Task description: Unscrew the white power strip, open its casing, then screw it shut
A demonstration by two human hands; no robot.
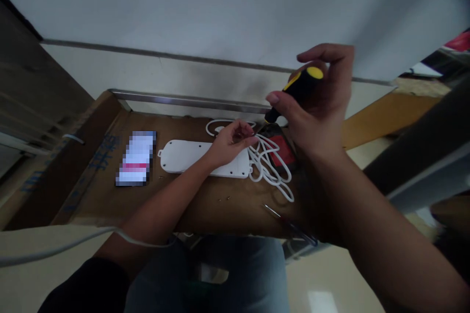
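Observation:
My right hand is closed around the yellow-and-black handle of a screwdriver, held above the work surface with its shaft slanting down to the left. At the tip of that shaft, my left hand has its thumb and fingers pinched together; what they grip is too small to make out. Under the left hand lies a white power strip, its back with several screw holes facing up. Its white cable is loosely coiled at the right end. Small screws lie on the cardboard in front of the strip.
Brown cardboard covers the work surface. A phone with a lit, blurred screen lies at left. A red object sits behind the cable. Near the front edge lies a thin metal-tipped tool. A white panel rises behind.

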